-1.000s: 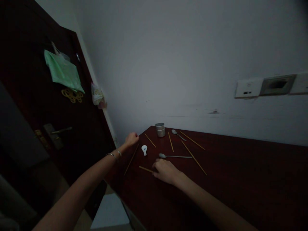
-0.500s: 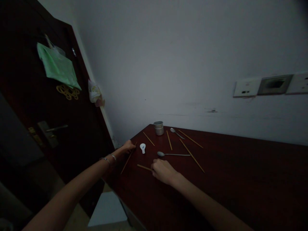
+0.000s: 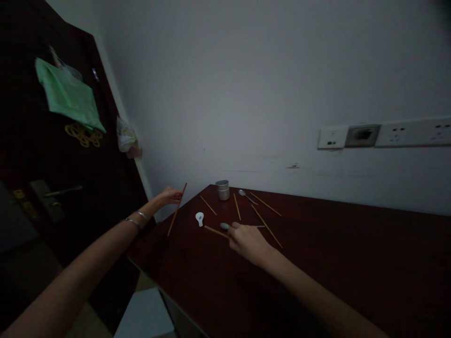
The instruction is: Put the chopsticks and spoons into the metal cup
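My left hand pinches a reddish chopstick, which is tilted up at the table's left edge. Fingers closed, my right hand grips another chopstick that points left. Behind that hand lies a long-handled metal spoon, its handle partly covered. A white ceramic spoon rests between my two hands. Farther back stands a metal cup, with a smaller metal spoon to its right. Several more chopsticks lie scattered, among them one to the right and one in front of the cup.
The dark red table meets a pale wall with sockets at right. A dark door with a green cloth stands left. Below the table's left edge is a white box-like surface.
My left hand has lifted its chopstick off the table, moving left and upward. The right hand has raised its chopstick and now covers part of the long spoon. The view has shifted right.
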{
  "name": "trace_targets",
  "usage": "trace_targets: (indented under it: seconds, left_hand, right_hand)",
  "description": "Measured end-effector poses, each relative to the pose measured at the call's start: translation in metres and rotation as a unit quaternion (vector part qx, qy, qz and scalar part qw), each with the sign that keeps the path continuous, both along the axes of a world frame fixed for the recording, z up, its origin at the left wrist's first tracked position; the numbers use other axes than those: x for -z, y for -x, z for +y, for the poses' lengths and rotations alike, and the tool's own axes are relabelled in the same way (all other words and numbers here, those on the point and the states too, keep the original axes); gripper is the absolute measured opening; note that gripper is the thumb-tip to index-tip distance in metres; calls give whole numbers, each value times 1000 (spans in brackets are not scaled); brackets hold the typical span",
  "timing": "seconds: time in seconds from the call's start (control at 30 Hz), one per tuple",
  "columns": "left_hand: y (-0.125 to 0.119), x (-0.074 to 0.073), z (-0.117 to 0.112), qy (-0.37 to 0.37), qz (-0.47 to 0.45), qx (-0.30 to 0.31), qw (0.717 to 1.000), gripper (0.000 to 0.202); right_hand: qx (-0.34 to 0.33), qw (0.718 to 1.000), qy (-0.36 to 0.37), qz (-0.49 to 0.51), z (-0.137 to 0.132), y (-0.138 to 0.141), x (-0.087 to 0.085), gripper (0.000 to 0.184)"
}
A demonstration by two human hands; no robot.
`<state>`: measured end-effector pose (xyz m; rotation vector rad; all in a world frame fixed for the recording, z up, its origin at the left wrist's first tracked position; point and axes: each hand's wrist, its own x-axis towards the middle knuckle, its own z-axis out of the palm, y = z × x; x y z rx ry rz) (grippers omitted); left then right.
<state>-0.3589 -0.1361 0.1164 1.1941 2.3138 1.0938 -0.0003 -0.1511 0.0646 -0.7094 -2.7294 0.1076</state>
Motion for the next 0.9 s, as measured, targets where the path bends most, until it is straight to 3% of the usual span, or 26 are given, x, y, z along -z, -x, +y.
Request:
trace_targets:
  seconds: [0.13, 0.2, 0.3, 0.43, 0.53, 0.6, 0.73, 0.9]
  left_hand:
    - [-30, -32, 29, -71, -135, 52, 987, 9]
    - [-62, -39, 42, -97, -211, 103, 967, 7]
    - [-125, -38, 57, -83, -249, 201, 944, 6]
    - [-215, -22, 68, -62, -269, 286, 918, 8]
    - [-274, -3, 75, -52, -304, 340, 888, 10]
    - [-306, 14, 79, -46, -346, 372, 860, 11]
    - [-355, 46, 85, -19, -420, 380, 824, 12]
    - [-391, 63, 85, -22, -499, 341, 796, 11]
  right_hand:
    - [62, 976, 144, 150, 30, -43, -13, 20]
    - [91, 941, 220, 239, 45, -66, -17, 21]
    - [142, 868, 329, 344, 58, -100, -19, 23]
    - [205, 771, 413, 440, 61, -138, -15, 21]
    - [233, 719, 442, 483, 60, -159, -3, 21]
    - [232, 696, 453, 506, 60, -169, 8, 20]
    - [239, 656, 463, 546, 63, -182, 30, 19]
    - [259, 631, 455, 572, 66, -185, 47, 17]
